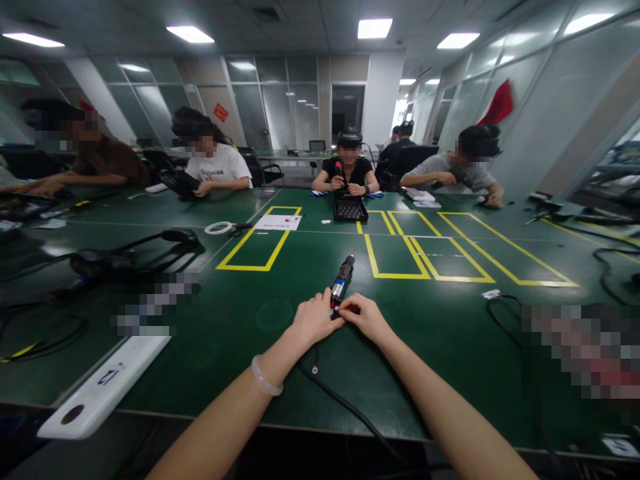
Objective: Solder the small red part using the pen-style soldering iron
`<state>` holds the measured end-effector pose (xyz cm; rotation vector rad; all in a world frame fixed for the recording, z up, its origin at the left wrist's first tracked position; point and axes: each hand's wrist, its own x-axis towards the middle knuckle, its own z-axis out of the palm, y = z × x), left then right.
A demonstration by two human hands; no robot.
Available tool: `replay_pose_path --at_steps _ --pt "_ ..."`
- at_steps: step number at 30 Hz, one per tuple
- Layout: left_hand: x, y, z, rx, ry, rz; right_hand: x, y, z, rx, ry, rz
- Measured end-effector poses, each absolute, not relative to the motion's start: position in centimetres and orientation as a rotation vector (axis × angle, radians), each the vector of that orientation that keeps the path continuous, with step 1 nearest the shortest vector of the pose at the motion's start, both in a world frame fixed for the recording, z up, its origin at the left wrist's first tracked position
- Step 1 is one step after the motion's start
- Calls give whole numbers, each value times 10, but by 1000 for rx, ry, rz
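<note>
A black electric screwdriver (343, 275) with a silver and blue middle lies on the green table, its bit pointing away from me. My left hand (315, 317) rests against its near end, fingers closed around that part. At the same end, my right hand (361, 312) has thumb and forefinger pinched together on a small reddish part, too small to name. Both hands touch or nearly touch there, hiding the screwdriver's rear. A black cable (345, 401) runs from under my left hand toward the table's near edge, with a small metal ring (315, 369) beside it.
Yellow tape outlines (400, 275) mark the table (240, 373). A white sheet (277, 223) and a coiled white cable (219, 228) lie ahead to the left. A long white panel (107, 383) overhangs the near left edge. Opposite, a person (354, 167) works over a black tray (351, 209).
</note>
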<state>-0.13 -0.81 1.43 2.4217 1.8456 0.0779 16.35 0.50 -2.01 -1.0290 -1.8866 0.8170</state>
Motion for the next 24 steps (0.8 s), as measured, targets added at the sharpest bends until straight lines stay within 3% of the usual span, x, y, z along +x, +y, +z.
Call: replay_pose_path --at_steps 24 --pt "-56 0 22 2311 2047 113 168 5 -23 -1026 -1817 905"
